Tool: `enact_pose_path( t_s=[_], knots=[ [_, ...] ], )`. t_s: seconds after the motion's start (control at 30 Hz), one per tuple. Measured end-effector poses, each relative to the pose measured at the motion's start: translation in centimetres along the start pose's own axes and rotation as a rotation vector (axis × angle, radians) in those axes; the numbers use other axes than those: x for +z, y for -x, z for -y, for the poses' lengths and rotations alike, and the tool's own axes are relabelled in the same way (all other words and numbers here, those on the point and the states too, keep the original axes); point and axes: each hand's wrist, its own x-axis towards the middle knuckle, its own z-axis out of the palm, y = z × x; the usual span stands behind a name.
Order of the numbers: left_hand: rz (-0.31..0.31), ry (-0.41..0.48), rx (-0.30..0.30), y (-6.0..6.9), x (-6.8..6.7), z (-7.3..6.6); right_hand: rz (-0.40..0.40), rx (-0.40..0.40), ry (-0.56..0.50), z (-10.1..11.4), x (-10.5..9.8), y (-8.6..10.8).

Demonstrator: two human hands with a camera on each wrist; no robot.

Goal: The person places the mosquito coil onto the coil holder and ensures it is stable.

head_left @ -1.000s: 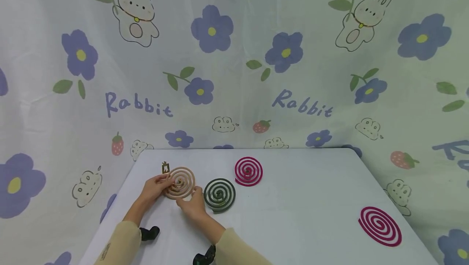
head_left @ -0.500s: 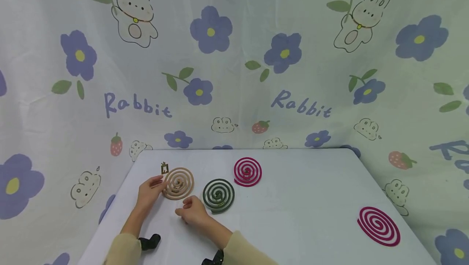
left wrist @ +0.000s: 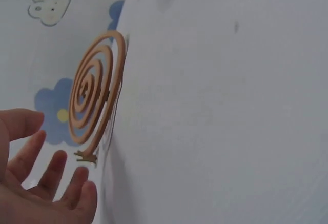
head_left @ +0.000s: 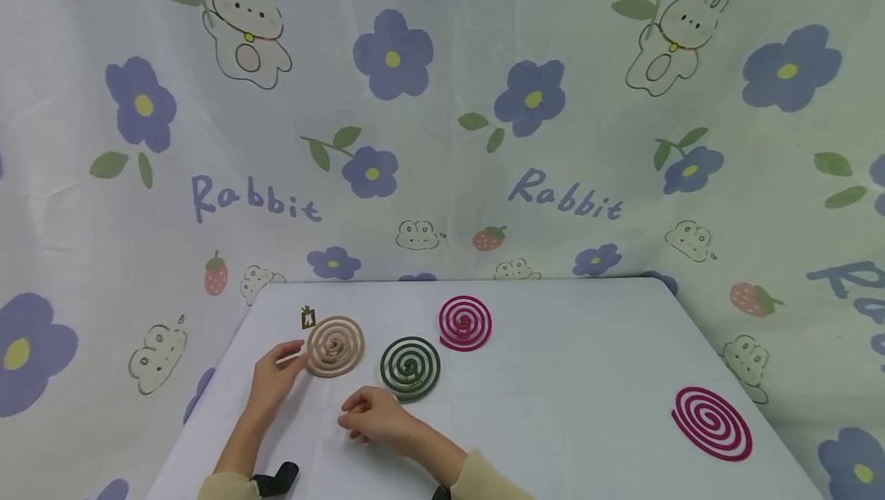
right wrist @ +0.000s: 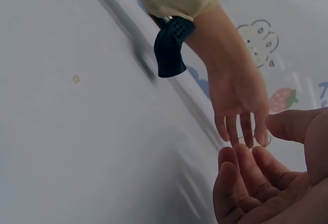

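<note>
A tan mosquito coil (head_left: 336, 345) lies at the left of the white table. My left hand (head_left: 276, 373) is just beside its left edge, fingers loosely bent and holding nothing. In the left wrist view the coil (left wrist: 105, 80) appears apart from the fingertips. A small brass-coloured coil stand (head_left: 308, 319) is behind the coil's left side. My right hand (head_left: 376, 415) hovers in front of the coils, fingers relaxed, with nothing in them. Nearest to it is a dark green mosquito coil (head_left: 410, 367). The right wrist view shows both hands without any object.
A magenta mosquito coil (head_left: 465, 322) lies farther back, and another magenta coil (head_left: 709, 418) sits near the right edge of the table (head_left: 574, 377). Behind the table hangs a rabbit-and-flower printed cloth (head_left: 442, 139). A black wrist device (head_left: 278, 480) is on the left arm.
Both hands have let go of the tan coil. The right hand has drawn back toward the front and right; the left has moved slightly off to the left. The coil stays in place.
</note>
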Motion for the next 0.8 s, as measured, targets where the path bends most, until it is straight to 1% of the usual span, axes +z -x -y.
enact_pose_path(
  t_s=[0.17, 0.27, 0.33, 0.47, 0.6, 0.7, 0.8],
  knots=[
    [-0.056, 0.009, -0.009, 0.8, 0.0, 0.4, 0.011, 0.007, 0.015, -0.1, -0.8, 1.2],
    [-0.083, 0.03, 0.012, 1.3, 0.1, 0.2, 0.007, -0.008, 0.024, -0.2, -1.5, 1.8],
    [-0.086, 0.029, 0.029, 1.7, 0.1, -0.1, 0.001, -0.029, 0.038, -0.3, -2.2, 2.2],
    [-0.059, 0.013, 0.074, 2.4, 0.4, -0.9, -0.028, -0.063, 0.07, -0.2, -4.5, 3.4],
    [-0.024, 0.036, 0.134, 3.1, 0.7, -1.5, -0.079, -0.073, 0.109, -0.2, -7.1, 4.7],
    [0.006, 0.051, 0.205, 3.5, 0.9, -1.8, -0.113, -0.074, 0.114, -0.3, -9.0, 5.5],
    [0.056, 0.055, 0.27, 3.8, 1.1, -2.3, -0.155, -0.065, 0.107, -0.3, -10.8, 6.2]
  ],
)
